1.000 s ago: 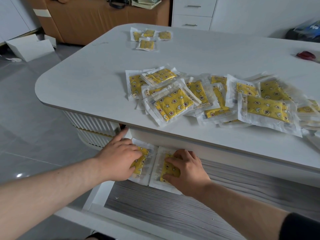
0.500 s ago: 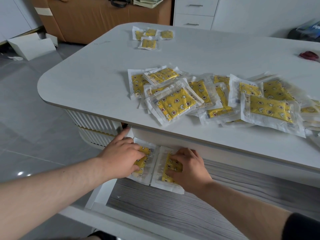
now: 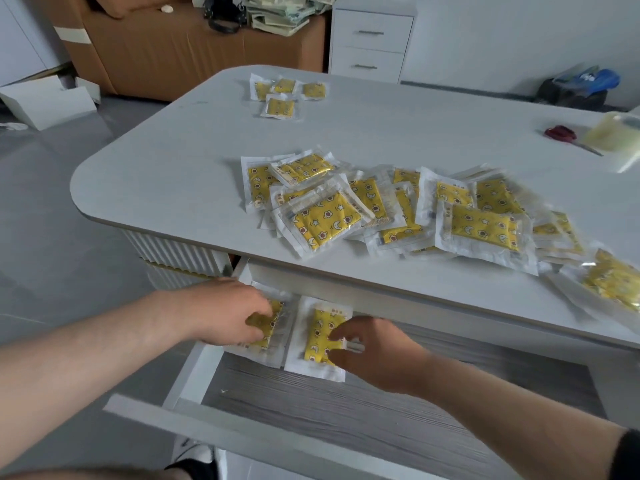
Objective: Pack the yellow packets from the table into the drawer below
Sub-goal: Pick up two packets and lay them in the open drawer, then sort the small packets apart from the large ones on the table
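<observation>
Drawer: the open drawer (image 3: 346, 420) lay beneath both hands; our right forearm and the table edge hid its right end.
Left hand: our left hand (image 3: 225, 315) sat blurred on the left packet (image 3: 277, 336), fingers bent onto it; we could not tell a press from a grip.
Right hand: our right hand (image 3: 377, 355) hung loosely curled, holding nothing, fingertips at the edge of the right packet (image 3: 320, 336).
Packets in drawer: they lay side by side in the corner ahead of the left hand, the left one mostly covered.
Change: half a second before, the right hand lay flat on its packet; it had since drawn back, baring the yellow.
Table: beyond the hands, the pile of yellow packets (image 3: 398, 216) sprawled on the table (image 3: 166, 168), smeared and cut off rightward.
Far: four more packets (image 3: 282, 95) lay well beyond.
</observation>
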Tool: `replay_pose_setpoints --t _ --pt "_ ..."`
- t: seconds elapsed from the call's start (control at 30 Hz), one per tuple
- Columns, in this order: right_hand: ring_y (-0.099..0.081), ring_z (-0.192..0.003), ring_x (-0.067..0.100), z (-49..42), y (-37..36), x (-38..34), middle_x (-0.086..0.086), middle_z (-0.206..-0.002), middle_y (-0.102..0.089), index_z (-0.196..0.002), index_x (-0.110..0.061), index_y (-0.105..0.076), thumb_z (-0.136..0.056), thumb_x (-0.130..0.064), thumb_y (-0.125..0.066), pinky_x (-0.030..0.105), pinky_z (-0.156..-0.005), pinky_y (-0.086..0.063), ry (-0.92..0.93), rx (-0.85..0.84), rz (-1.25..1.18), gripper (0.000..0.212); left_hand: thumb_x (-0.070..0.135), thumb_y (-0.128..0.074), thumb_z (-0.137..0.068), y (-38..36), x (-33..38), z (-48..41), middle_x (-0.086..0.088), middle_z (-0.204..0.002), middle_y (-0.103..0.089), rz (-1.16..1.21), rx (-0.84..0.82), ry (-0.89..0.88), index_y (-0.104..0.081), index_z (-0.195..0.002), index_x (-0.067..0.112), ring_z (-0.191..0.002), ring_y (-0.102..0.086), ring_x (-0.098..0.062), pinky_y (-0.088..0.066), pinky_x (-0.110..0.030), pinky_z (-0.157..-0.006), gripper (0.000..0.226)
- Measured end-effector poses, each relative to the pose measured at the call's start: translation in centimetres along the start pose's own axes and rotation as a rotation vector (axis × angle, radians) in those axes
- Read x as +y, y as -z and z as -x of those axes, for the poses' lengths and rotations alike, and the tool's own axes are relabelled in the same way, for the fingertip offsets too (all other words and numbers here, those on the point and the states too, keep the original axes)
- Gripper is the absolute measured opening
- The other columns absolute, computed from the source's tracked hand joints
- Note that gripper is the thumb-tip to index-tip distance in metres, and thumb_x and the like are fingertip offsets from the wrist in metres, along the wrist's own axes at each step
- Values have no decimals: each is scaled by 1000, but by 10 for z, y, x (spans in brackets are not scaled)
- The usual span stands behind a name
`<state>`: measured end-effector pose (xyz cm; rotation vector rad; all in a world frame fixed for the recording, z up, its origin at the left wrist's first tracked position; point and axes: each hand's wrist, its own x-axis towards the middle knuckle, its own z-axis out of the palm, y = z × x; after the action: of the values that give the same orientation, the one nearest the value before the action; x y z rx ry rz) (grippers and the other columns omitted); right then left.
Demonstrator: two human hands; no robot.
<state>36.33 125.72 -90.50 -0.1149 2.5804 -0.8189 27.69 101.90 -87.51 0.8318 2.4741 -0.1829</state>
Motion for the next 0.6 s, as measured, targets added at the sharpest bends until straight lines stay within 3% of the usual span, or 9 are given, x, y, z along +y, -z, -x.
replay_pose_setpoints --t 0.07,0.13,0.3,0.47,0.6 --pt "-58 -107 4 22 15 -5 -11 -122 -63 -121 -32 -64 -90 -46 -58 22 -94 -47 23 -46 36 34 48 -51 -91 22 10 12 9 -138 -52 63 -51 6 -51 -133 35 -122 -52 -14 -43 -33 -101 44" --pt "-59 -100 0 46 32 -11 -14 -117 -65 -122 -30 -63 -91 -43 -58 21 -92 -49 44 -45 27 34 47 -51 -93 46 22 28 11 -142 -47 140 14 -2 -47 -137 35 -126 -48 -10 -40 -27 -102 46" --pt "-60 -91 -3 104 68 -29 -26 -89 -58 -120 -30 -64 -92 -39 -60 15 -85 -49 66 97 -21 31 46 -59 -88 87 56 78 20 -120 -57 449 207 -43 -55 -126 39 -110 -53 4 -45 -26 -98 39" --pt "-63 -93 -8 139 90 -34 -25 -98 -65 -117 -29 -67 -90 -29 -64 11 -85 -50 72 285 -177 27 36 -66 -86 99 96 107 18 -105 -65 759 340 -121 -62 -110 43 -97 -61 6 -50 -22 -92 25" --pt "-66 -88 -3 150 95 -31 -17 -93 -72 -102 -35 -69 -88 -24 -67 19 -84 -54 58 406 -338 17 28 -66 -87 85 111 108 16 -99 -70 971 480 -99 -65 -99 42 -93 -63 6 -52 -23 -89 19"
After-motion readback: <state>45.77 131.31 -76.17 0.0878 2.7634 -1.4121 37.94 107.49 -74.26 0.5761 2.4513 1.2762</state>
